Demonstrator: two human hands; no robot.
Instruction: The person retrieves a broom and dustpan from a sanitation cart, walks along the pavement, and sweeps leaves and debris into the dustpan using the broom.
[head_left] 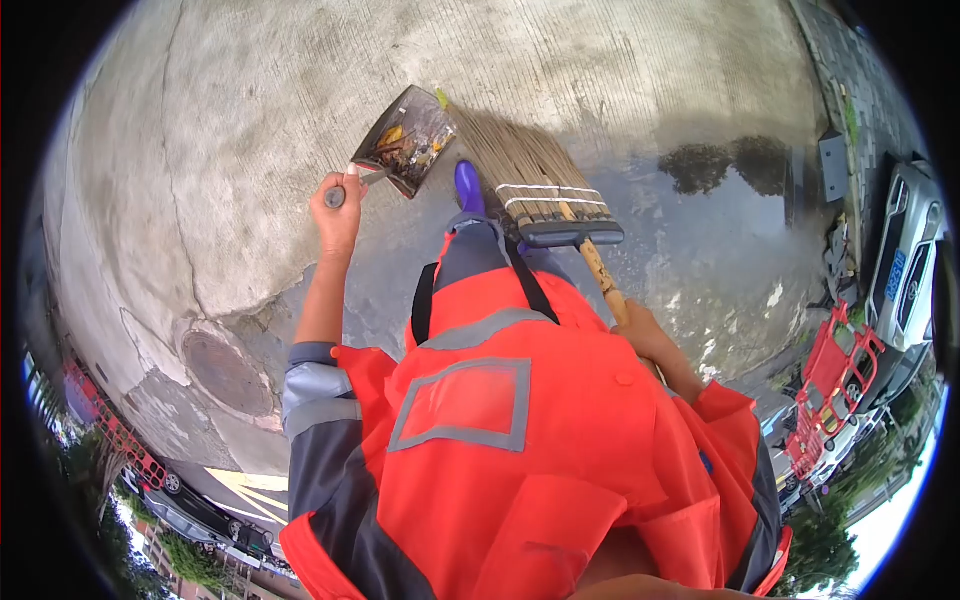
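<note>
My left hand is closed around the handle of a long-handled dustpan, out in front and to the left. Yellow and brown leaves with other litter lie inside the pan. My right hand grips the wooden handle of a broom, whose long straw bristles are bound with white cord below a dark head. The bristle tips meet the right edge of the pan, near a small green-yellow leaf. Whether the tips touch the pan I cannot tell.
Wet concrete ground spreads around me, with a puddle at the right and a manhole cover at the left. Red barriers and parked cars stand along the right side. My purple boot is just behind the pan.
</note>
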